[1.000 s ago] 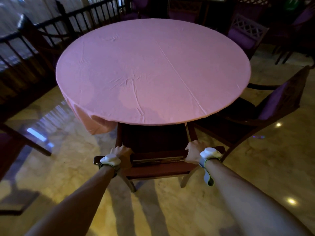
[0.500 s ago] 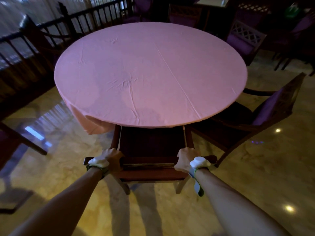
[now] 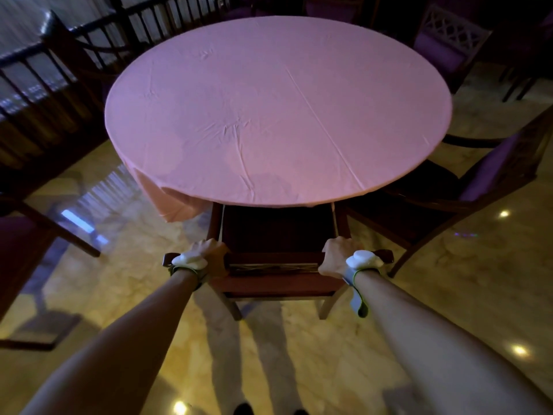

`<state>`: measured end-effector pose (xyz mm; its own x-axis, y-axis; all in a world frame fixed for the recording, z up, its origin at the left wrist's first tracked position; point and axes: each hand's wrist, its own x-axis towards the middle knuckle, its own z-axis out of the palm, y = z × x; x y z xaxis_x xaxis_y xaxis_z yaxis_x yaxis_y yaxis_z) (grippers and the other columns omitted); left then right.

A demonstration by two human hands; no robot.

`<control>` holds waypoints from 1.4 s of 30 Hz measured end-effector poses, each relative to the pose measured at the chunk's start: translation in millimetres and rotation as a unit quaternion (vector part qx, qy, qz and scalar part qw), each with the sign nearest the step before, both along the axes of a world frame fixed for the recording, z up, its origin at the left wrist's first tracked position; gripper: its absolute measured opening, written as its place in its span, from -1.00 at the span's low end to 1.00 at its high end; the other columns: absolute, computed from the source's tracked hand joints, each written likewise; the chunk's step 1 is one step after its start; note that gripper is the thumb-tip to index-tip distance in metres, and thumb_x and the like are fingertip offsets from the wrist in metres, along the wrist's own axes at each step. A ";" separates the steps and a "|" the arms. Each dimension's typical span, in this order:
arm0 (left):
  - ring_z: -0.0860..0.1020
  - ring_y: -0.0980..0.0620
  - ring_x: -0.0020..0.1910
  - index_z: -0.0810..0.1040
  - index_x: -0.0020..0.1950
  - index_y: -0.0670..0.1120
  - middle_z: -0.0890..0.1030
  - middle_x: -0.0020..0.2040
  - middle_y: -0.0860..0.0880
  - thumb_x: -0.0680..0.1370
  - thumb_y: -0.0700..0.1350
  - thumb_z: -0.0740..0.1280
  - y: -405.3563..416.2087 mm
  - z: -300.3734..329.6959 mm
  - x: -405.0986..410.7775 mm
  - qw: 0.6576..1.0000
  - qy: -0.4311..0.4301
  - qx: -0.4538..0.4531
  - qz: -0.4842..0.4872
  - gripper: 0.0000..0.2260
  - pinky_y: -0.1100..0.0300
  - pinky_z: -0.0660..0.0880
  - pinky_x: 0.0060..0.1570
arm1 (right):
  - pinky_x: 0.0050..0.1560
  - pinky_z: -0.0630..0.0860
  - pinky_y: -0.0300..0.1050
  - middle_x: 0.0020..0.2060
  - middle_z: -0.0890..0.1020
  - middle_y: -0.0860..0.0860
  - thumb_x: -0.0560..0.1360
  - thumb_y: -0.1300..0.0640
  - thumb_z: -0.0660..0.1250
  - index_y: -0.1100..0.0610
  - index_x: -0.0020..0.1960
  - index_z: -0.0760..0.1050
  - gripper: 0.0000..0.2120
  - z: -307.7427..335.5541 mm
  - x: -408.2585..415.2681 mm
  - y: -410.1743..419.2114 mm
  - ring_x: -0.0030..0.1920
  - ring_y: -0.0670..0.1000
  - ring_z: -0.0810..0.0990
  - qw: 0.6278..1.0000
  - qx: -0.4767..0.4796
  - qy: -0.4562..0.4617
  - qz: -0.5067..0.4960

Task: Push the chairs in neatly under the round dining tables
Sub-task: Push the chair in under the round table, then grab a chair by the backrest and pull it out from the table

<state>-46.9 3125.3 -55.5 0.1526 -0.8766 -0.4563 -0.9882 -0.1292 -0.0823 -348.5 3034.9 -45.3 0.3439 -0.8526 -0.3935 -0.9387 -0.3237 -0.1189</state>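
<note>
left hand [image 3: 211, 252] clamped on wooden chair [image 3: 278, 265] top rail | right hand [image 3: 338, 255] likewise | chair seat partly beneath round desk [image 3: 278, 109], pink tablecloth | second chair [image 3: 466, 187] at desk's right

Just my one head cam, wide-angle, looking forward and down, close over the round pink-clothed dining table [image 3: 278, 109] filling mid-frame.

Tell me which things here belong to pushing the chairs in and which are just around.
Part of the job:
- near chair, gripped by left hand and right hand
- round table
- angled chair at right

Just around:
- railing
- lattice-back chair beyond the table
- wristbands
</note>
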 end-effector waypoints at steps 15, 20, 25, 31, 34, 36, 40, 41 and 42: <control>0.62 -0.14 0.04 0.55 0.22 0.22 0.62 0.07 0.00 0.35 0.07 0.43 7.1 0.7 1.6 0.996 0.067 -0.010 0.063 -0.57 0.02 0.53 -0.05 | 0.02 0.55 -0.06 0.17 0.57 0.07 0.27 0.14 0.44 0.05 0.22 0.57 -0.50 5.7 4.7 4.8 0.15 0.13 0.58 0.998 0.064 0.000 -0.013; 0.61 -0.16 0.11 0.49 0.29 0.17 0.62 0.14 -0.06 0.25 0.14 0.54 14.8 -13.3 19.3 0.980 0.163 -0.065 0.098 -0.38 -0.04 0.57 0.08 | -0.12 0.45 -0.10 0.23 0.51 -0.01 0.17 -0.10 0.35 -0.06 0.26 0.51 -0.36 37.8 26.8 15.4 0.14 0.07 0.54 0.997 0.068 -0.036 0.020; 0.60 -0.14 0.09 0.59 0.19 -0.03 0.64 0.09 -0.08 0.33 0.02 0.55 48.9 52.8 27.5 0.953 0.225 -0.157 0.129 -0.55 0.03 0.52 0.06 | 0.00 0.51 -0.07 0.23 0.55 -0.03 0.37 0.02 0.38 -0.06 0.23 0.55 -0.58 81.2 89.9 38.4 0.20 0.04 0.54 0.990 0.036 -0.107 0.082; 0.48 -0.05 0.28 0.51 0.37 -0.04 0.59 0.26 -0.02 0.47 -0.03 0.50 101.1 103.7 99.0 0.920 0.227 -0.253 0.197 -0.51 0.28 0.29 0.08 | 0.12 0.51 -0.08 0.19 0.61 -0.01 0.41 0.08 0.39 -0.02 0.19 0.60 -0.66 121.2 198.9 77.2 0.18 0.05 0.56 0.970 0.006 -0.188 0.153; 0.45 -0.08 0.26 0.51 0.36 -0.08 0.58 0.25 -0.07 0.47 -0.05 0.51 134.6 120.7 146.9 0.904 0.219 -0.283 0.235 -0.52 0.32 0.23 0.09 | 0.11 0.51 -0.08 0.14 0.60 0.02 0.38 0.09 0.39 -0.05 0.12 0.63 -0.69 137.6 258.2 99.2 0.14 0.09 0.57 0.961 0.003 -0.213 0.178; 0.50 -0.10 0.22 0.54 0.32 -0.10 0.61 0.20 -0.10 0.41 0.00 0.55 151.1 130.8 167.9 0.893 0.225 -0.298 0.252 -0.47 0.29 0.30 0.20 | 0.09 0.53 -0.04 0.10 0.60 0.01 0.31 0.02 0.36 -0.09 0.07 0.63 -0.66 145.0 285.6 108.9 0.11 0.11 0.59 0.956 0.006 -0.223 0.191; 0.51 0.00 0.25 0.51 0.36 -0.03 0.59 0.24 0.00 0.49 0.03 0.49 210.9 158.8 234.6 0.891 0.182 -0.306 0.283 -0.53 0.36 0.26 0.05 | 0.10 0.51 -0.12 0.13 0.61 -0.05 0.35 -0.01 0.35 -0.10 0.09 0.64 -0.69 163.0 375.0 148.3 0.13 0.07 0.59 0.938 0.006 -0.240 0.249; 0.49 0.01 0.26 0.50 0.36 0.02 0.58 0.25 0.04 0.49 0.05 0.47 224.1 162.6 250.0 0.890 0.168 -0.307 0.292 -0.54 0.31 0.29 0.10 | 0.09 0.49 -0.14 0.13 0.60 -0.06 0.38 0.00 0.37 -0.11 0.10 0.64 -0.70 167.2 394.0 157.6 0.14 0.06 0.58 0.934 0.003 -0.240 0.265; 0.49 0.02 0.27 0.50 0.35 0.07 0.58 0.24 0.09 0.48 0.09 0.47 240.5 163.6 268.2 0.885 0.153 -0.312 0.309 -0.54 0.23 0.35 0.16 | 0.09 0.48 -0.13 0.13 0.60 -0.07 0.39 0.01 0.37 -0.12 0.11 0.63 -0.71 169.1 416.0 168.9 0.14 0.05 0.58 0.928 0.000 -0.239 0.285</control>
<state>221.4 3365.8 108.1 0.6443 -0.7646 -0.0160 -0.6763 -0.5795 0.4547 67.5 3203.9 123.8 0.8748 -0.4778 -0.0797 -0.4542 -0.7519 -0.4778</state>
